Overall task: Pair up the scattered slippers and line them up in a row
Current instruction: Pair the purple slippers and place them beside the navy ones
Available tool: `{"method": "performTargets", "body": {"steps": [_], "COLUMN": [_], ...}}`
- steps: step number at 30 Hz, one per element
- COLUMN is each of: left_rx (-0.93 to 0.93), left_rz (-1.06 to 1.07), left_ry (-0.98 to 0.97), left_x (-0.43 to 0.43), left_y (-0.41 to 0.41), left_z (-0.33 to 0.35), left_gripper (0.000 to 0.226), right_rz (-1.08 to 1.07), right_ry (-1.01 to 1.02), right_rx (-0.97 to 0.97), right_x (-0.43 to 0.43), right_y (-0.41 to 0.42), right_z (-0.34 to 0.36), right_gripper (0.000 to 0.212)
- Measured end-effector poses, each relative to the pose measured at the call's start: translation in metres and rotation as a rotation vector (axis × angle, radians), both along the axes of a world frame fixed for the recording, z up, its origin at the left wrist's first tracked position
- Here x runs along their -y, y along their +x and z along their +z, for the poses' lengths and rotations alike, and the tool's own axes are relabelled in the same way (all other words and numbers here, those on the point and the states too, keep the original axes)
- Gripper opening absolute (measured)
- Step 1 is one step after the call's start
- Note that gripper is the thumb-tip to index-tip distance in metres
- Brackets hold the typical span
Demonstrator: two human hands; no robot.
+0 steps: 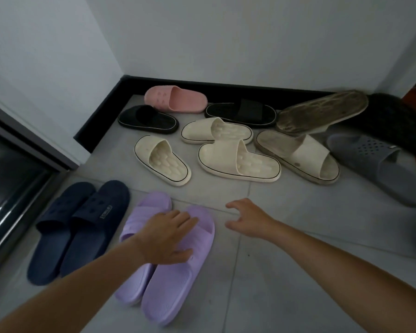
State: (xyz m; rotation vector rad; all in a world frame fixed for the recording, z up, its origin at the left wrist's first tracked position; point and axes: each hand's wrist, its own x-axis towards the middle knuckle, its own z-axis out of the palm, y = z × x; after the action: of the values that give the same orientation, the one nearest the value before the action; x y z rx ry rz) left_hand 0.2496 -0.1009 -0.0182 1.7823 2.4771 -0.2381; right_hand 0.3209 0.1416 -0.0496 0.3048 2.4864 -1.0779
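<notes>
Your biggest risk lay in the heap of loose slippers (239,162) by the back wall. Several cream slippers (162,159) looked alike, one was dirtier and another lay sole-up, so you could easily have matched the wrong two. Nearer you, the purple pair (175,289) sat slanted just beside the navy pair (77,227); a careless push might have skewed the row. Your left hand (168,236) lay flat on the purple pair, fingers straight, gripping nothing. Your right hand (247,219) hovered over the floor (286,272), fingers loosely spread, empty.
</notes>
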Motion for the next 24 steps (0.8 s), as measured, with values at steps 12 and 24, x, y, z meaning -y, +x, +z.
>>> {"method": "performTargets", "body": {"steps": [12, 24], "left_rx": [0.047, 0.113], "left_rz": [0.149, 0.384], "left_ry": [-0.254, -0.007], "left_x": [-0.002, 0.003], "left_y": [-0.004, -0.015], "left_z": [-0.016, -0.012], "left_gripper": [0.048, 0.045], "right_rz": [0.143, 0.083], "right_ry": [-0.081, 0.004], "right_rx": [0.022, 0.056], "right_x": [0.046, 0.038], "right_y": [0.009, -0.007], "right_z": [-0.002, -0.008], "right_gripper": [0.060, 0.062]}}
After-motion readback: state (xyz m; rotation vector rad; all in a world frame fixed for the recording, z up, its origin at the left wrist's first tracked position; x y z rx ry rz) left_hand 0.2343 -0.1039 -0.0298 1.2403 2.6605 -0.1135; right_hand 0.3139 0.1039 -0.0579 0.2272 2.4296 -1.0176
